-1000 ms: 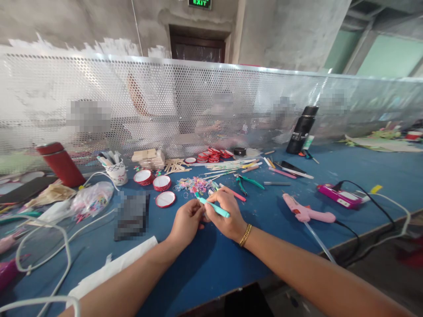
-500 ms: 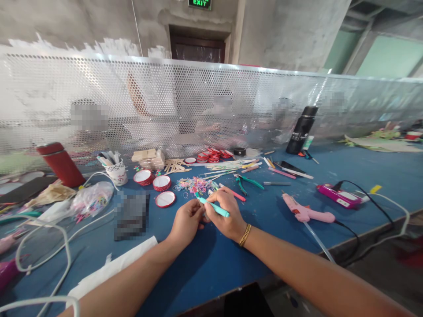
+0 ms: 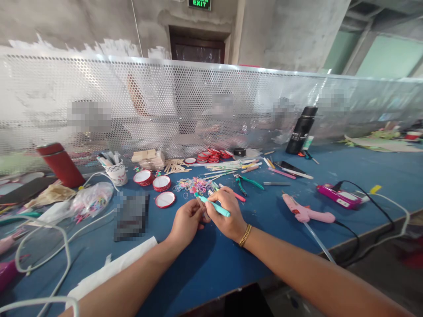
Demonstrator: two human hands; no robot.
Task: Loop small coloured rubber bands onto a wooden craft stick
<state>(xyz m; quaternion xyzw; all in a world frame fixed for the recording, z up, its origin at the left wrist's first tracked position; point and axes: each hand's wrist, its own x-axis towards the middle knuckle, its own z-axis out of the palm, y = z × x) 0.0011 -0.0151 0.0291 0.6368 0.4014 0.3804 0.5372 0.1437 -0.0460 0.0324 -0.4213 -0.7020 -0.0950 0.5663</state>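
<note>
My left hand [image 3: 188, 220] is closed, its thumb and fingers pinching a small wooden stick [image 3: 201, 206] whose upper end looks red. The stick's lower part is hidden among the fingers. A turquoise marker pen [image 3: 218, 208] lies in the closed grip of my right hand [image 3: 229, 215], its tip end against or very near the stick's upper end. Both hands are close together over the blue table. Just beyond them lies a pile of small colourful bands [image 3: 194, 183], with a pink-red pen [image 3: 238, 196] partly behind the right hand.
Red-rimmed round lids [image 3: 165, 199], wooden sticks [image 3: 176, 166], a pen cup [image 3: 115, 171] and a red bottle [image 3: 61, 164] stand left and behind. Green-handled pliers [image 3: 253, 182], a pink glue gun [image 3: 307, 213] and a black bottle [image 3: 301, 132] are to the right. White cables [image 3: 68, 251] loop at left.
The marker's tip end has shifted slightly along the stick, and more of the stick shows between the hands. Both arms stay nearly in place.
</note>
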